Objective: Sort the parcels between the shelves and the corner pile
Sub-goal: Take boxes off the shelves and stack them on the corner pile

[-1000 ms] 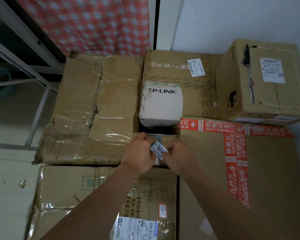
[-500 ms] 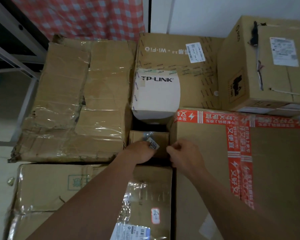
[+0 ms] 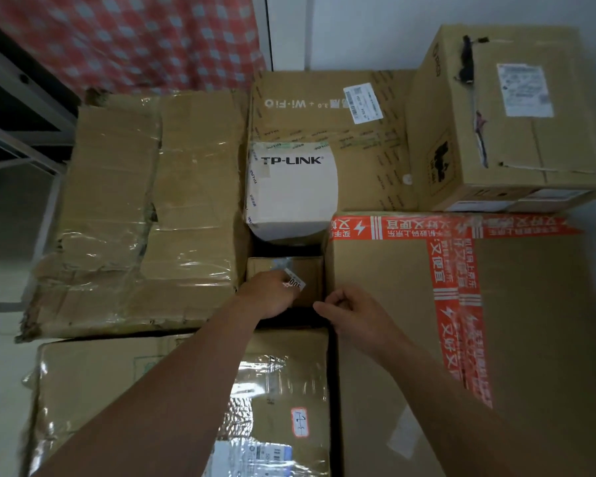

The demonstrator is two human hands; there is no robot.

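Lying nearest, a taped box (image 3: 172, 390) carries a printed label and a small pink tag on its shiny top. Both forearms pass over it. To its right stands a big box (image 3: 530, 339) crossed with red printed tape.

Just beyond the taped box there is a dark gap between the parcels, and the small box (image 3: 310, 280) sits low in this gap. It has the taped box on the near side, the big box on the right, a crushed box (image 3: 135, 218) on the left and a white box (image 3: 289, 197) on the far side. The left grip (image 3: 272, 294) reaches down into the gap, and its fingers are curled on the near left part of the small box. A white sticker (image 3: 295, 283) with printed digits shows right beside the fingertips. The right grip (image 3: 351, 311) is near the left one but apart from it. It rests at the left edge of the big box, with fingers loosely curled and nothing in them.

The white box reads TP-LINK and leans against a brown Wi-Fi box (image 3: 324, 108) behind it. At the far right a tall box (image 3: 516, 132) with a white label stands in the corner against the wall (image 3: 358, 29). At the far left, a checked cloth (image 3: 135, 39) hangs behind a grey shelf frame (image 3: 21, 132).
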